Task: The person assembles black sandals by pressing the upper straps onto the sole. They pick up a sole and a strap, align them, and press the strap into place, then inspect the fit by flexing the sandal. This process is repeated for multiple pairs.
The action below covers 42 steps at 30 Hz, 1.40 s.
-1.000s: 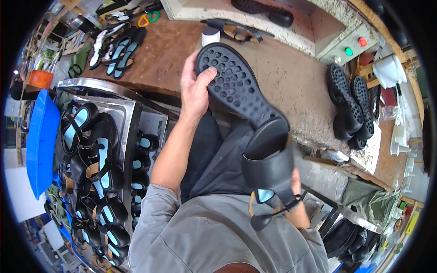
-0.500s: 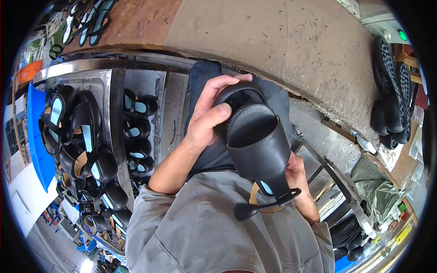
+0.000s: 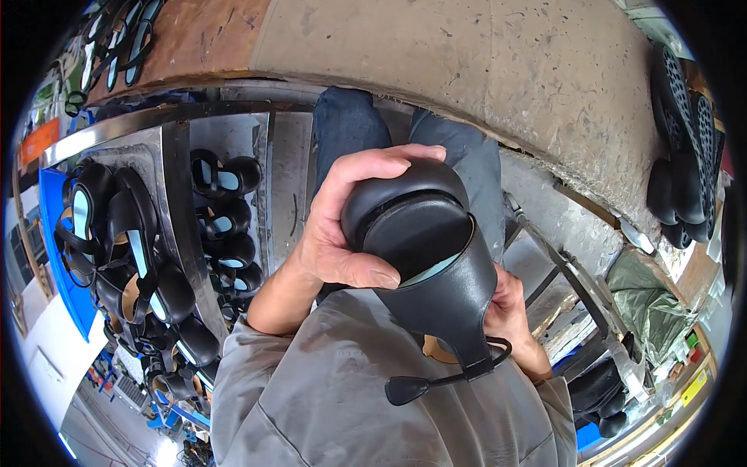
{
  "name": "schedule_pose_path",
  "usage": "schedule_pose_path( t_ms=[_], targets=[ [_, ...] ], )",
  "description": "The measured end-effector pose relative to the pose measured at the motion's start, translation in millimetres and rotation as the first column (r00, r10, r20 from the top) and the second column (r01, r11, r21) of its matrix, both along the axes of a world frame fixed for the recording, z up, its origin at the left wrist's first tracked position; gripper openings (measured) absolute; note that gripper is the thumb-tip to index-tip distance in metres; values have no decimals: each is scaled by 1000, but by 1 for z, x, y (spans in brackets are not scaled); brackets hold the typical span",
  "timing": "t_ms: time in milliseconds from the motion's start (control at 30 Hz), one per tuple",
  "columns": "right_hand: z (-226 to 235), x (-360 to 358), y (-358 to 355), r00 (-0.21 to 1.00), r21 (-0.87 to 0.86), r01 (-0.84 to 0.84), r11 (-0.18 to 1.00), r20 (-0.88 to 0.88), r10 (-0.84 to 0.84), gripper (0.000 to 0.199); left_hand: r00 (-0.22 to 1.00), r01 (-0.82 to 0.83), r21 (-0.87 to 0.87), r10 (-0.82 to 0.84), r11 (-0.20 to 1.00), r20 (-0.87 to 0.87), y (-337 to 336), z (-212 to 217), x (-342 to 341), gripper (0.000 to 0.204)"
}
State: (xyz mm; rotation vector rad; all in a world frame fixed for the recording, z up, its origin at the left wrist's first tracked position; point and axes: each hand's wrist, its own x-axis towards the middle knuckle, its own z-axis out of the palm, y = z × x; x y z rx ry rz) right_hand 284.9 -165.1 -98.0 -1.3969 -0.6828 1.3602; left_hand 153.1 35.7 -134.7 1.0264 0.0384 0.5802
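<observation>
A black leather sandal is held before my chest, its toe end pointing away from me. A black rounded sole sits around the toe end, with a dark narrow gap visible beside the insole. My left hand is closed round this end, fingers over the far side and thumb pressed on the near left edge. On the right, my right hand grips the sandal's side; its fingers are partly hidden behind the upper. A thin strap with a black oval end hangs toward my shirt.
At left, a metal-framed rack carries many black sandals with light blue insoles. Across the front runs a worn brown bench. Black soles stand at its right end. A metal frame and green plastic sheet are lower right.
The sole's toe end has tipped over, so its hollow inside no longer shows and its rounded outer side does. My left hand has shifted lower with its thumb nearer the upper.
</observation>
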Motion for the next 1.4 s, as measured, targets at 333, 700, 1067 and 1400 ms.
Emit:
schedule_pose_path(
  t_ms=[333,700,1067,1400],
  targets=[
    [0,1,0,999,13,14,1000,28,-15,25,998,-35,-55,38,998,55,-6,4,4,75],
    [3,3,0,1000,-28,8,1000,3,-8,22,998,-28,-59,32,998,62,-10,10,4,71],
    [10,5,-5,980,-137,100,985,-157,-121,31,999,-5,99,2,995,33,-14,24,11,70],
    [6,-3,-12,965,-145,165,976,-182,-190,36,1000,-2,176,0,984,13,-19,32,6,66]
  ],
)
